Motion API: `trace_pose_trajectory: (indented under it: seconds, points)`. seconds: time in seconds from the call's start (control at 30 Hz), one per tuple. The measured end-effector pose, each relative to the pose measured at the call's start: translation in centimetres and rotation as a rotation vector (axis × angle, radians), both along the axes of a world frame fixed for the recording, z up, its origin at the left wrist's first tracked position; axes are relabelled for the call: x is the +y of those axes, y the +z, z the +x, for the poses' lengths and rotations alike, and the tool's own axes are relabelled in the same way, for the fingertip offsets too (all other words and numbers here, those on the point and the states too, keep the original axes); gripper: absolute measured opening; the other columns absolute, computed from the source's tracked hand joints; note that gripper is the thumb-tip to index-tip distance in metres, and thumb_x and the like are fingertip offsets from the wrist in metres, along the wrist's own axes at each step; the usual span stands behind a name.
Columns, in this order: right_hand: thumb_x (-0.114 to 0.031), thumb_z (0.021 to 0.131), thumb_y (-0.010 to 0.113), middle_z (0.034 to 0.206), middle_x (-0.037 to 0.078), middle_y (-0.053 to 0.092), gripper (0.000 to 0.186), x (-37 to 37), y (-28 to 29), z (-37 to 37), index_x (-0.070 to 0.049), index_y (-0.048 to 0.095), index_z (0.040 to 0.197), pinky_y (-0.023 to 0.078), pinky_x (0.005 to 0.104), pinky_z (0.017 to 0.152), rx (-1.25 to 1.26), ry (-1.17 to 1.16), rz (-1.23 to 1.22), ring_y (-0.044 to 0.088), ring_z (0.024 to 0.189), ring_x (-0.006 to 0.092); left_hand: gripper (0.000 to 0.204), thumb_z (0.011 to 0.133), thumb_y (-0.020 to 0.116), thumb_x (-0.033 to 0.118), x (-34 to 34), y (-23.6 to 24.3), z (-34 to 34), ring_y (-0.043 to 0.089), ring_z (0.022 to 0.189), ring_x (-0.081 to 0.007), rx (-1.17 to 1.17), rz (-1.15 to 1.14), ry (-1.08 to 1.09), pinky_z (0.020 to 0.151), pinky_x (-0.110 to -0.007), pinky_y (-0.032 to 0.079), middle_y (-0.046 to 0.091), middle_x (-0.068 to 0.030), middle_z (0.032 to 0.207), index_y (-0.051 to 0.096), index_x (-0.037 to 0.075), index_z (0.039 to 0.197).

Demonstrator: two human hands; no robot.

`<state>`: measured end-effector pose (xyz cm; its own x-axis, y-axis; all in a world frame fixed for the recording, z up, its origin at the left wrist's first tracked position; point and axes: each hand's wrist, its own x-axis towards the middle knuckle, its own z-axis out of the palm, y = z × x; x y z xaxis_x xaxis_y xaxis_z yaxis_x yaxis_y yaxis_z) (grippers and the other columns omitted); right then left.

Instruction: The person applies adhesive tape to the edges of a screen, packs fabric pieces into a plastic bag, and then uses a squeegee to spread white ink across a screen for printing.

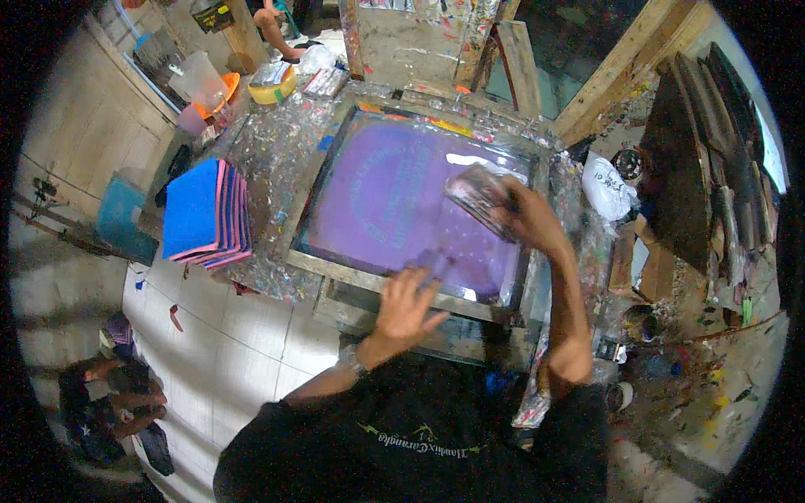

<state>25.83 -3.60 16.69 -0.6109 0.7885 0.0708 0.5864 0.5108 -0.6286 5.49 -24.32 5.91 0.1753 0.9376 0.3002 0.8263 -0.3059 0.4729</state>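
Observation:
A printing screen (352, 193) with a purple face and a pale circular design lies on the paint-spattered table (277, 126), framed in worn wood. My right hand (527, 216) grips a squeegee (474, 191) with a smeared blade, held over the screen's right half, where white ink shows near the upper corner. My left hand (407, 306) is open, fingers spread at the screen's near edge. Whether its fingertips touch the frame is hard to tell. Left of the screen stands a pile of blue and pink sheets (201, 205).
Tubs and yellow containers (272, 92) crowd the table's back left. A white bag (608, 189) and cardboard box (637, 260) sit at right, beside leaning boards (696, 151). Another person (109, 402) is low on the left floor; another's bare leg (277, 33) shows at the back.

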Motion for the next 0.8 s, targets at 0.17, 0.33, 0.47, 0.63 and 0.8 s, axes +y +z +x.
trace_pose_trajectory:
  seconds: [0.17,0.33,0.47,0.63,0.8]
  points:
    - [-0.031,0.078,0.071,0.103,0.02,0.064,0.046,9.0,-5.8,-1.4,-0.006,0.053,0.112,0.048,0.0496,0.08,-0.367,0.323,-0.012,0.061,0.097,0.0415,0.069,0.078,0.071,0.043,0.2,-1.0,-5.8,0.037,0.13,-0.0383,0.169,-0.08,0.039,0.108,-0.054,0.028,0.043,-0.0196,0.136,0.049,0.003,0.131]
    - [-0.05,0.08,0.065,0.092,0.024,0.066,0.049,7.2,-5.6,-2.8,-0.007,0.058,0.103,0.049,0.0522,0.077,-0.474,0.144,0.122,0.063,0.092,0.0435,0.053,0.077,0.073,0.036,-0.1,-2.9,-7.3,0.05,0.109,-0.0318,0.151,-0.022,0.021,0.101,-0.048,0.034,0.056,-0.0133,0.111,0.06,0.005,0.118]
    - [-0.054,0.08,0.065,0.089,0.023,0.067,0.051,7.8,-5.5,-2.9,-0.006,0.061,0.097,0.05,0.0514,0.075,-0.438,0.109,0.236,0.065,0.087,0.0419,0.047,0.075,0.074,0.035,0.8,-1.9,-7.7,0.052,0.096,-0.0282,0.142,-0.012,-0.021,0.092,-0.044,0.037,0.057,-0.0091,0.097,0.064,0.006,0.11]
    - [-0.053,0.084,0.061,0.085,0.021,0.067,0.049,12.6,-2.7,-0.6,-0.008,0.06,0.104,0.051,0.0496,0.067,-0.399,-0.099,0.468,0.065,0.081,0.0407,0.039,0.075,0.072,0.034,1.6,1.6,-7.0,0.05,0.091,-0.0258,0.149,-0.019,-0.065,0.088,-0.041,0.037,0.053,-0.0072,0.092,0.065,0.007,0.102]
    - [-0.049,0.084,0.063,0.088,0.02,0.068,0.048,16.1,-3.3,-3.2,-0.009,0.057,0.11,0.051,0.0519,0.07,-0.574,-0.056,0.405,0.066,0.084,0.0402,0.038,0.074,0.073,0.031,1.6,1.0,-7.3,0.051,0.093,-0.0257,0.224,-0.045,-0.06,0.088,-0.041,0.037,0.054,-0.007,0.093,0.064,0.007,0.102]
